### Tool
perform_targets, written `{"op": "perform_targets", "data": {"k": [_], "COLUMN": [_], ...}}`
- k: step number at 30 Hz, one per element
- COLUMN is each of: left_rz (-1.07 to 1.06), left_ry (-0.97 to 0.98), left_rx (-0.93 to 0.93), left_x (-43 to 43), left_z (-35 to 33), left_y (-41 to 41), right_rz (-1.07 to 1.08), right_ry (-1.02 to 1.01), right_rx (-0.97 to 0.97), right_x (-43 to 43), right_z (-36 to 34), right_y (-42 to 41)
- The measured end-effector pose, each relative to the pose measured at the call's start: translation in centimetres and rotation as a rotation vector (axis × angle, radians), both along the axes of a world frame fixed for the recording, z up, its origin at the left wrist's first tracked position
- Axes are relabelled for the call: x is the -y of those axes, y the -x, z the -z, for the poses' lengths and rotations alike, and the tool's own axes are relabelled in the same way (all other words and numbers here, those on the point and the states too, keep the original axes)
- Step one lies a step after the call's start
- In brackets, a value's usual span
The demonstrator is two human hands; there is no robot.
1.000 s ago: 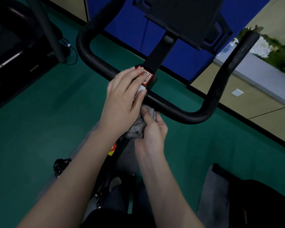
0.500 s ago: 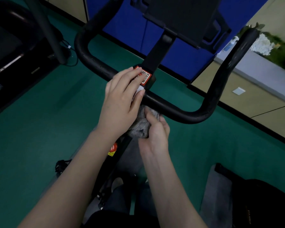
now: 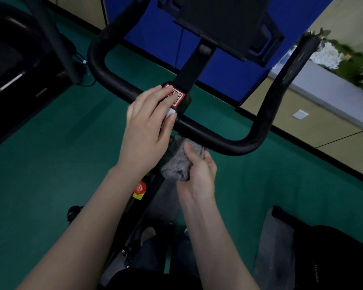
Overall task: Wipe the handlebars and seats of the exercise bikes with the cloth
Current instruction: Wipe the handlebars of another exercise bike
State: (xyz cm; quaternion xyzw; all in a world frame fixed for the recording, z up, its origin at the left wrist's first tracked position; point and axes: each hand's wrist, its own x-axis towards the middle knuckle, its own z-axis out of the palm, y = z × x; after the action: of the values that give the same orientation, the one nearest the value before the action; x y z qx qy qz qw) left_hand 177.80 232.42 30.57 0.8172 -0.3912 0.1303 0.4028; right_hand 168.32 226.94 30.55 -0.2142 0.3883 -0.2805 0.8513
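A black U-shaped handlebar [image 3: 228, 141] of an exercise bike crosses the middle of the view, with a red QR sticker [image 3: 177, 97] at its centre clamp. My left hand [image 3: 149, 130] lies flat with straight fingers over the clamp and the bar. My right hand [image 3: 199, 172] grips a bunched grey cloth [image 3: 177, 164] just below the bar, right of the stem. The top of the cloth touches the bar's underside. The bike's seat is out of view.
A black console [image 3: 224, 21] stands above the bar on its stem. A treadmill [image 3: 13, 65] fills the left edge. A red knob [image 3: 139, 188] sits on the frame below. A dark bag on a grey mat [image 3: 275, 248] lies at lower right on green floor.
My right hand with the cloth has slid slightly right and down along the bar's underside. My left hand has stayed on the clamp.
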Motion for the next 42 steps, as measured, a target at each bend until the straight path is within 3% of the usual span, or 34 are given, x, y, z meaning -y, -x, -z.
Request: {"op": "perform_targets", "data": {"k": [9,17,21,27,30,33,35,38,42], "left_rz": [-0.006,0.040,0.131,0.115,0.107,0.099,0.095,0.086,0.089], "left_ry": [-0.016,-0.066,-0.128,-0.158,-0.146,-0.131,-0.123,-0.110,-0.106], "left_rx": [0.009,0.205,0.221,0.270,0.273,0.269,0.268,0.273,0.272], "left_x": [0.0,1.4,2.5,2.6,2.7,2.7,2.7,2.8,2.8], "left_z": [-0.2,-1.2,-1.0,-0.5,-0.3,-0.2,-0.2,-0.2,-0.2], "left_y": [0.2,2.0,3.2,2.8,2.8,2.9,2.9,2.9,2.9], "right_rz": [0.041,-0.034,0.037,-0.062,0.095,0.336,0.383,0.295,0.168], "right_ry": [0.072,0.068,0.099,0.123,0.208,0.436,0.774,1.262,1.603], "right_rx": [-0.057,-0.081,-0.083,-0.101,-0.162,-0.284,-0.468,-0.678,-0.756], "right_x": [2.3,2.4,3.4,3.0,4.1,5.7,6.3,5.8,4.6], "right_z": [-0.5,-1.0,-1.0,-1.0,-0.9,-1.1,-1.4,-1.4,-0.7], "right_y": [3.5,3.4,4.9,5.2,6.9,8.0,7.6,6.6,6.8]}}
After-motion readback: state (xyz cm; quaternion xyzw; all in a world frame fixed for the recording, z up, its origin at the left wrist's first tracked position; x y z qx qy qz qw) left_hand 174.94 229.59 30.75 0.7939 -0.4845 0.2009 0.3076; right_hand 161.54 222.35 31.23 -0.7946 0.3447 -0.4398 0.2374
